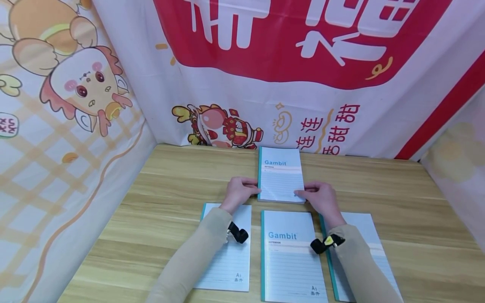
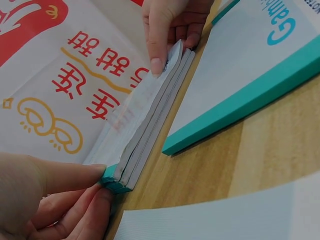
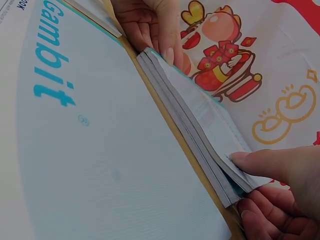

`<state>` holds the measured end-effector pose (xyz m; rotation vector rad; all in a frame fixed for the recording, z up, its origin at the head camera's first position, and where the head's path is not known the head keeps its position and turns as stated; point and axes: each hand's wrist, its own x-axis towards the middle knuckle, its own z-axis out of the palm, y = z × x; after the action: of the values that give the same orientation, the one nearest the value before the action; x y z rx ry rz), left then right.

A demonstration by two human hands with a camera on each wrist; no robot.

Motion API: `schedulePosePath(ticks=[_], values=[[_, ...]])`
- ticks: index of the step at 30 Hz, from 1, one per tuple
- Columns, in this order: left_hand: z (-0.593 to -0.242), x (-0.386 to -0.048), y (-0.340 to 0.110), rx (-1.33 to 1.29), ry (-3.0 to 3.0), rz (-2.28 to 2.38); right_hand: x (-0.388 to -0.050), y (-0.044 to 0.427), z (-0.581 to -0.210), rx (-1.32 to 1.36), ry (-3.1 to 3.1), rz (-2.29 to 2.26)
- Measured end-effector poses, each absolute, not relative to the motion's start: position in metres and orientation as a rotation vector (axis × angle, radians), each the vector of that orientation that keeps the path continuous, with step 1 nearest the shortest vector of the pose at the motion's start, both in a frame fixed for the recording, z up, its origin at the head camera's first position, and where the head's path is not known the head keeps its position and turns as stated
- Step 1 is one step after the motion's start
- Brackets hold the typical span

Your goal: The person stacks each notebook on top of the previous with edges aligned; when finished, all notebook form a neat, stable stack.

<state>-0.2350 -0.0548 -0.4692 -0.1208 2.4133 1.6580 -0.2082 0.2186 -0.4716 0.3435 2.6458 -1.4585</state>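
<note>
Notebook stack (image 1: 281,179): at the far edge of the bench (image 1: 428,202), long axis running near to far, title upright from the near side, teal spine left.
Left hand (image 1: 239,192): grip pinched on the spine.
Right hand (image 1: 322,198): grip pinched on the near right corner.
Covers: smooth, line-printed rectangles.
Nearer row: three notebooks (image 1: 293,261), sleeves (image 1: 189,261) crossing the outer two.
Behind: printed cloth (image 1: 235,92).

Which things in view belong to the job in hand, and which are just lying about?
In the job:
rear Gambit notebook stack, held between both hands
left hand, gripping its spine side
right hand, gripping its opposite side

Apparently just lying about, though possibly part of the same set:
left A5 notebook
middle Gambit A5 notebook
right notebook, partly hidden
</note>
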Motion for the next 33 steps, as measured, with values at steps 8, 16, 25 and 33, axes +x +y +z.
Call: schedulePosePath(ticks=[8,16,25,33], values=[[-0.471,-0.235,-0.054,-0.125,2.424,1.672,-0.209,0.219,-0.474,0.331,2.672,-1.444],[-0.472,-0.235,-0.054,-0.130,2.452,1.654,-0.210,0.219,-0.476,0.290,2.691,-1.420],[-0.470,-0.235,-0.055,-0.127,2.448,1.645,-0.210,0.220,-0.476,0.284,2.694,-1.398],[-0.462,-0.232,-0.064,-0.104,2.407,1.685,-0.207,0.221,-0.472,0.294,2.684,-1.429]])
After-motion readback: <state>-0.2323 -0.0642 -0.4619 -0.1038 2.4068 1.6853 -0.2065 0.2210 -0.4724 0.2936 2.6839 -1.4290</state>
